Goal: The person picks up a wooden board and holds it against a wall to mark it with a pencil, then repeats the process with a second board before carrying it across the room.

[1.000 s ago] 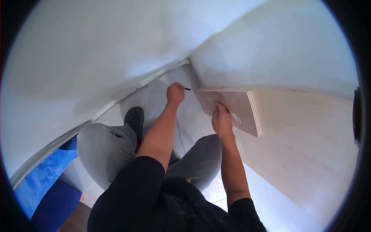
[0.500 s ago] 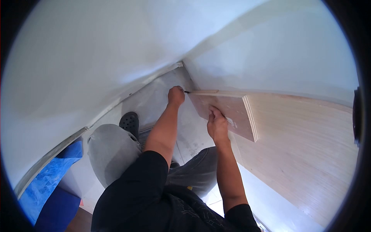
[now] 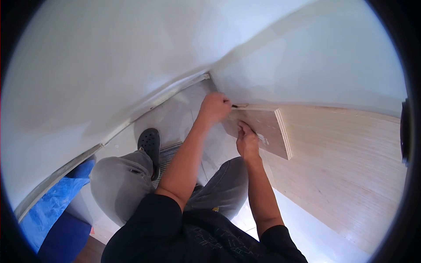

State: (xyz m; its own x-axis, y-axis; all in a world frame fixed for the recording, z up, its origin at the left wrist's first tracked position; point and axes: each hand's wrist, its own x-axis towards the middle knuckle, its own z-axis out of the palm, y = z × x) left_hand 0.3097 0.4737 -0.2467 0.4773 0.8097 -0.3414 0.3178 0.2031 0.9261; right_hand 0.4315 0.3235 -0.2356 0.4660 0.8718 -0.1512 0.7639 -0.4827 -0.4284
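My left hand (image 3: 215,107) is closed around a slim dark-tipped stick (image 3: 234,106), mostly hidden in the fingers. The stick's tip meets the upper edge of a small plywood board (image 3: 272,129), near the wall. My right hand (image 3: 247,140) is closed against that board's face, its fingers curled at a dark spot that the hand partly covers. A pale mark shows on the face beside these fingers. Layered edges are visible on the board's right side. It rests against a larger light wood panel (image 3: 337,166).
White walls (image 3: 109,57) meet in a corner ahead, with a ledge (image 3: 175,92) along the left one. Below are grey floor tiles (image 3: 177,109), a striped grate or mat (image 3: 169,158) and my dark clog (image 3: 150,147). Blue sheeting (image 3: 57,201) lies at lower left.
My left hand has moved right along the board's upper edge with the stick. My right hand and the board have stayed nearly in place. My left knee has shifted slightly.
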